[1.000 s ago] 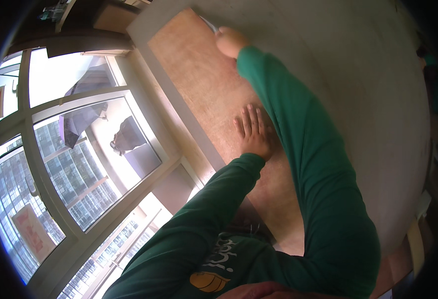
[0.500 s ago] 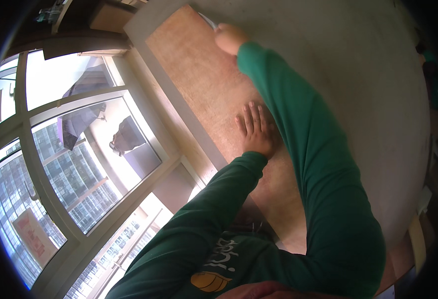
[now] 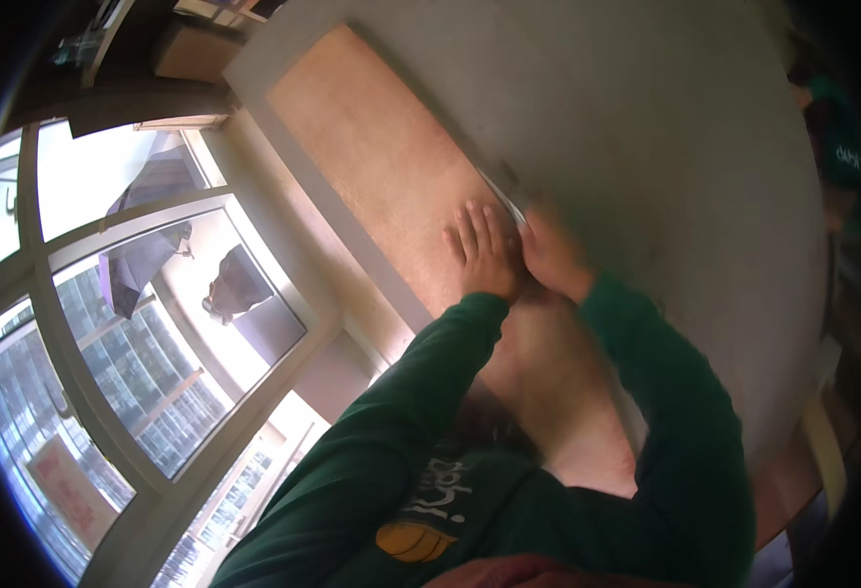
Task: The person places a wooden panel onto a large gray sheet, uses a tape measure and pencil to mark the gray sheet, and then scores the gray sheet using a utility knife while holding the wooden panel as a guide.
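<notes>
A long, light-brown wood-like sheet (image 3: 371, 127) lies diagonally on the grey tabletop (image 3: 646, 127). My left hand (image 3: 486, 257) lies flat on the sheet near its right edge, fingers spread. Close beside it, my right hand (image 3: 553, 250) is closed around a thin, pale, blade-like tool (image 3: 504, 198). The tool extends forward along the sheet's right edge. Its handle is hidden in my fist, and motion blurs that hand, so the exact kind of tool is unclear.
A framed window (image 3: 171, 333) stands along the left, with a dark umbrella (image 3: 146, 260) beyond the glass. A brown box (image 3: 200, 49) sits past the far left end of the table. A person in a green sleeve (image 3: 832, 127) is at the far right.
My right hand has drawn the blade-like tool back from the sheet's far end, along its right edge, to beside my left hand. My left hand stays flat on the sheet.
</notes>
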The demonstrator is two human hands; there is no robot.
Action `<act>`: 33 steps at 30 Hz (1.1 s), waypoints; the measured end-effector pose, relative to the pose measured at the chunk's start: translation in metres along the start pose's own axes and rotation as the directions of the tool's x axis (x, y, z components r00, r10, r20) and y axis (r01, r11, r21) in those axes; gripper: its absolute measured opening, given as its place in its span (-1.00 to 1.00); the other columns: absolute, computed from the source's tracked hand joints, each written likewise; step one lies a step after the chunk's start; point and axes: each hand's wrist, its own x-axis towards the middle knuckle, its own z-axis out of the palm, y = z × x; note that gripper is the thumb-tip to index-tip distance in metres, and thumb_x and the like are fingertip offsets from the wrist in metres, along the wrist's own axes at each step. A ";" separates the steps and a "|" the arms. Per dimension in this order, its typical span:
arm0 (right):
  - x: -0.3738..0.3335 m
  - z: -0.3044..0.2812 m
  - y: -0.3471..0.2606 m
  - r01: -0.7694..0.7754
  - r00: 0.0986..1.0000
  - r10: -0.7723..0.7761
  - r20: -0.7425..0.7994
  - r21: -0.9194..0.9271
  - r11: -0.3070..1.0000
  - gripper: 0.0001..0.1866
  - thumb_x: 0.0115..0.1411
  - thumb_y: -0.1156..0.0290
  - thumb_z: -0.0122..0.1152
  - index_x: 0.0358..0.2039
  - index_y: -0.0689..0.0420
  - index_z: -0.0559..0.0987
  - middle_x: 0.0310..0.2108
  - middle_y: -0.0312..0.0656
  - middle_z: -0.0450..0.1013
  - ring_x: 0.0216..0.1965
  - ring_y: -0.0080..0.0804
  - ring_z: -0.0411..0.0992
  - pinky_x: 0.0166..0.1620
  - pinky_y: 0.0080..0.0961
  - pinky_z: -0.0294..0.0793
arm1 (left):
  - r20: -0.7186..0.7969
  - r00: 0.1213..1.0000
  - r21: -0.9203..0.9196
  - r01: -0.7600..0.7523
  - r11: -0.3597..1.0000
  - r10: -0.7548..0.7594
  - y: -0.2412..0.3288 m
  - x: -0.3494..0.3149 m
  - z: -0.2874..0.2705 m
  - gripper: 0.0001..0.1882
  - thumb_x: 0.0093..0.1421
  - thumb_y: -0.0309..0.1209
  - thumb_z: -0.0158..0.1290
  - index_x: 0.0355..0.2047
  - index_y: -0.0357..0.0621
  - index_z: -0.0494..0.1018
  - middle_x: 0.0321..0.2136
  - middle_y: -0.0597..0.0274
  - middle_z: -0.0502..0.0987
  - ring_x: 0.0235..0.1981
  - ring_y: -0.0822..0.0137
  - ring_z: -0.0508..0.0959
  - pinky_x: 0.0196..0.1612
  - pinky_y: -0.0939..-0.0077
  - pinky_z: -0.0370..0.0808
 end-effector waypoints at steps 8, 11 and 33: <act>0.167 0.006 -0.047 0.024 1.000 -0.024 0.004 0.050 0.998 -0.57 0.36 0.13 -0.15 -0.20 0.28 0.49 -0.24 0.25 0.49 -0.15 0.25 0.44 -0.05 0.01 0.40 | -0.016 1.000 0.013 -0.022 1.000 0.022 0.003 -0.006 0.010 -0.27 0.31 -0.18 -0.23 0.36 -0.40 -0.11 0.40 -0.17 -0.18 0.44 -0.11 -0.27 0.38 -0.15 -0.44; 0.227 0.036 -0.067 -0.037 0.999 0.038 -0.012 0.091 0.995 -0.54 0.38 0.15 -0.21 -0.13 0.29 0.52 -0.14 0.22 0.49 -0.08 0.20 0.45 0.03 -0.04 0.39 | -0.009 1.000 0.040 -0.021 0.999 0.022 0.003 -0.006 0.005 -0.29 0.31 -0.21 -0.25 0.34 -0.41 -0.07 0.40 -0.16 -0.14 0.44 -0.10 -0.24 0.38 -0.18 -0.41; 0.065 0.022 -0.008 -0.013 0.995 0.023 0.095 -0.101 0.995 -0.68 0.33 0.24 -0.07 -0.30 0.28 0.48 -0.30 0.23 0.51 -0.25 0.21 0.48 -0.14 -0.02 0.45 | -0.059 0.998 -0.023 -0.002 1.000 0.001 -0.002 -0.009 0.014 -0.28 0.27 -0.20 -0.23 0.35 -0.37 -0.05 0.41 -0.15 -0.16 0.44 -0.10 -0.24 0.38 -0.14 -0.42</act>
